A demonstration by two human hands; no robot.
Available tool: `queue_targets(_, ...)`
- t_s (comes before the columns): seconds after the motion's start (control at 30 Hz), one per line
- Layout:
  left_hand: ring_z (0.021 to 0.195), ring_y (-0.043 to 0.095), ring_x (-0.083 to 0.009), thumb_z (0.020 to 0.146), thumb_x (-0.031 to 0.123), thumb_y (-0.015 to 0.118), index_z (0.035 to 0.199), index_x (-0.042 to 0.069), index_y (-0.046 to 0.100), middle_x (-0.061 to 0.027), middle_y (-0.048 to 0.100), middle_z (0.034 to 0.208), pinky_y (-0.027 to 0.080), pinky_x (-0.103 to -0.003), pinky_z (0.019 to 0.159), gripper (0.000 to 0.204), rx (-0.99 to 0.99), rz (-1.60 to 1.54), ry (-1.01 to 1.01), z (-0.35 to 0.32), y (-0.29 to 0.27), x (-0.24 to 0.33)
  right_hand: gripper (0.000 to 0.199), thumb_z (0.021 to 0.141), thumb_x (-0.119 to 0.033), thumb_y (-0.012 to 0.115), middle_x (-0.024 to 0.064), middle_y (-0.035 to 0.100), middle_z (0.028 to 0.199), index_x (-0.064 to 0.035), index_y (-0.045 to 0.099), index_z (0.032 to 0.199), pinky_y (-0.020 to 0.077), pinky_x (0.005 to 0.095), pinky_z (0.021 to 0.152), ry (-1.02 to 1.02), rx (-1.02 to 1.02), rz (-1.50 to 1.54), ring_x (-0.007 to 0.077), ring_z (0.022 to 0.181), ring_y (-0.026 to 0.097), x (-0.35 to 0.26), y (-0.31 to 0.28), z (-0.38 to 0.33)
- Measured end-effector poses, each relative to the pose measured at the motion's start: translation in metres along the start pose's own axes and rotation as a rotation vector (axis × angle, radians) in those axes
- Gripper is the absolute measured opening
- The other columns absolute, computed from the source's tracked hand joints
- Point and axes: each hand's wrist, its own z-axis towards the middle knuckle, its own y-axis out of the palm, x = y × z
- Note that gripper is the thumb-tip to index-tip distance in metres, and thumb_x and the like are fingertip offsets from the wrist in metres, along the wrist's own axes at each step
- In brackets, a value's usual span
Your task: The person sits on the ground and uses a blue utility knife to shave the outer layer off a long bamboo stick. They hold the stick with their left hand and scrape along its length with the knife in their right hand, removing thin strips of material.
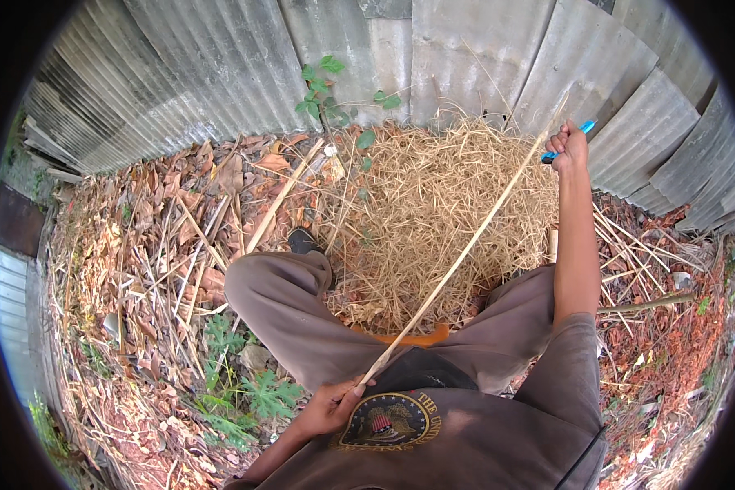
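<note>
A long, pale bamboo strip (469, 243) runs slanting across my lap, from near my belly up to the far right. Its near end is pinched in my left hand (332, 407), close against my dark shirt. My right hand (567, 147), at the end of an outstretched arm, is closed around a slim blue tool (586, 126) that sticks out on both sides of the fist. The strip passes right beside this fist; whether the tool touches it I cannot tell. What kind of tool it is stays mostly hidden by the fingers.
Between my bent legs lies a big heap of curly, straw-coloured shavings (433, 196). Dry leaves and loose sticks (284, 196) cover the ground at left, with more thin strips (629, 245) at right. A corrugated metal fence (474, 61) closes off the far side, with a green vine (314, 90) before it.
</note>
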Motion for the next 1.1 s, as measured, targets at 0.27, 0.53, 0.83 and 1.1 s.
queue_targets(0.27, 0.046, 0.029, 0.0, 0.102, 0.021, 0.042, 0.11, -0.006, 0.058, 0.0082, 0.037, 0.051, 0.026, -0.02, 0.044, 0.033, 0.331, -0.211, -0.074, -0.029, -0.005, -0.059, 0.043, 0.09, -0.046, 0.055, 0.0033, 0.044, 0.048, -0.003, 0.061, 0.084, 0.0319, 0.0331, 0.038, -0.003, 0.03, -0.937, 0.0168, 0.038, 0.041, -0.03, -0.127, 0.052)
queue_targets(0.53, 0.042, 0.033, -0.0038, 0.103, 0.024, 0.04, 0.112, -0.007, 0.056, 0.0037, 0.038, 0.05, 0.029, -0.022, 0.042, 0.036, 0.122, -0.457, 0.049, 0.01, -0.003, -0.038, 0.056, 0.083, -0.053, 0.064, 0.0091, 0.056, 0.058, 0.0034, 0.066, 0.084, 0.0428, 0.0363, 0.052, -0.441, -0.222, -1.34, 0.02, 0.052, 0.055, 0.015, -0.011, -0.032)
queue_targets(0.83, 0.036, 0.035, -0.0098, 0.103, 0.032, 0.036, 0.105, -0.004, 0.053, -0.0031, 0.041, 0.049, 0.031, -0.023, 0.036, 0.04, -0.226, -0.75, 0.103, 0.03, 0.008, -0.013, 0.061, 0.082, -0.063, 0.06, 0.0005, 0.046, 0.054, -0.0027, 0.066, 0.08, 0.0357, 0.0318, 0.046, -0.593, -0.368, -1.08, 0.0134, 0.048, 0.046, 0.037, 0.035, -0.066)
queue_targets(1.1, 0.036, 0.037, -0.0086, 0.104, 0.032, 0.03, 0.087, 0.004, 0.048, -0.0015, 0.042, 0.049, 0.033, -0.022, 0.038, 0.037, 0.069, -0.459, 0.214, 0.085, -0.004, 0.052, 0.067, 0.075, -0.075, 0.054, 0.0073, 0.052, 0.05, -0.0092, 0.056, 0.063, 0.0422, 0.0393, 0.045, -0.913, -0.968, -1.501, 0.0267, 0.047, 0.057, 0.083, 0.061, -0.191)
